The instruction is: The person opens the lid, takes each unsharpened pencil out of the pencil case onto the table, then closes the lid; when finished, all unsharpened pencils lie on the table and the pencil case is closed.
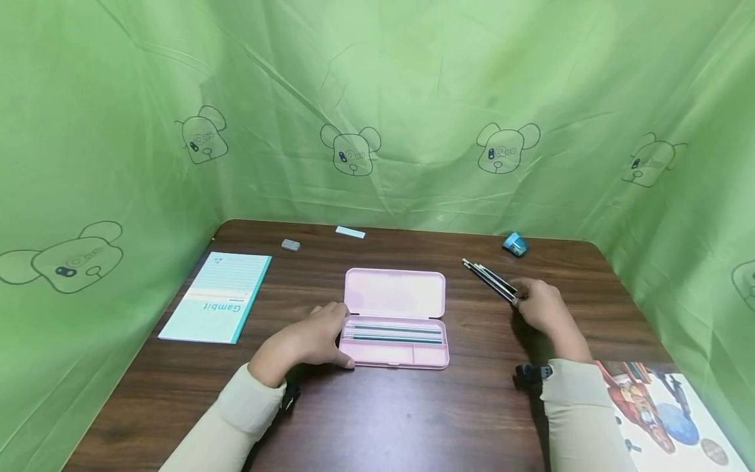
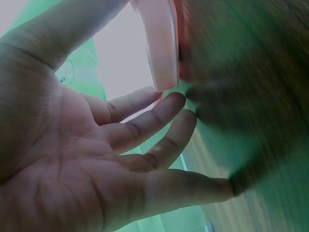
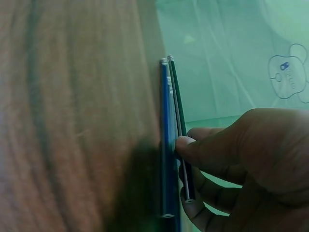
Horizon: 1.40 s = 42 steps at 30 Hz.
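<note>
A pink pencil case (image 1: 394, 355) lies with its lid raised, several pencils (image 1: 392, 333) along its long compartment. My left hand (image 1: 312, 335) holds the case's left end, thumb at the near corner and fingers at the far side. In the left wrist view, the fingertips (image 2: 176, 100) are right at the end of the case (image 2: 161, 53). To the right, my right hand (image 1: 539, 305) pinches dark pencils (image 1: 489, 278) by their near ends. The right wrist view shows thumb and fingers on one dark pencil (image 3: 177, 101), with a blue pencil (image 3: 164, 135) alongside, close over the table.
A Gambit notebook (image 1: 218, 298) lies at the left. Along the back are a grey eraser (image 1: 291, 244), a pale blue strip (image 1: 350, 232) and a blue sharpener (image 1: 516, 244). A printed picture sheet (image 1: 666, 413) is at the right front, beside the right forearm. Green curtains surround the table.
</note>
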Each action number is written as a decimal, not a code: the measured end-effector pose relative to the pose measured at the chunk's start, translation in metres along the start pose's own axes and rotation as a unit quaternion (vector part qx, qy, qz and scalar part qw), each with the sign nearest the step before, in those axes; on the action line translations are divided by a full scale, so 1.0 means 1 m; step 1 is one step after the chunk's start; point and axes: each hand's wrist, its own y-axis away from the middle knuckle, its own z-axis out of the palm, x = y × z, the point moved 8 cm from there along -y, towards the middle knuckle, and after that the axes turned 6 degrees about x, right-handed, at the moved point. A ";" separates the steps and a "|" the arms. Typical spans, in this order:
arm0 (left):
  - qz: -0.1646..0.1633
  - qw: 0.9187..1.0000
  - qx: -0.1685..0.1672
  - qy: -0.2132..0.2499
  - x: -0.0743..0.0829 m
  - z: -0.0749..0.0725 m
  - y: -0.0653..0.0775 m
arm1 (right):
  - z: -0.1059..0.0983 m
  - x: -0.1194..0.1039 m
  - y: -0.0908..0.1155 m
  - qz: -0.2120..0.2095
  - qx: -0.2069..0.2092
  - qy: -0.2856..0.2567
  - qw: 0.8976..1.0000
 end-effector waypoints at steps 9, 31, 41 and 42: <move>-0.001 1.000 0.002 0.008 0.001 0.000 0.001 | 0.005 0.002 0.001 0.013 -0.005 0.001 1.000; 0.000 1.000 0.003 0.004 -0.002 -0.001 0.002 | 0.038 -0.183 0.047 -0.239 -0.091 -0.075 0.964; 0.001 1.000 -0.001 0.004 0.000 0.000 0.001 | 0.082 -0.214 0.070 -0.299 -0.162 -0.034 0.940; 0.001 1.000 -0.001 0.004 0.000 0.000 0.001 | 0.084 -0.215 0.071 -0.298 -0.168 -0.034 0.939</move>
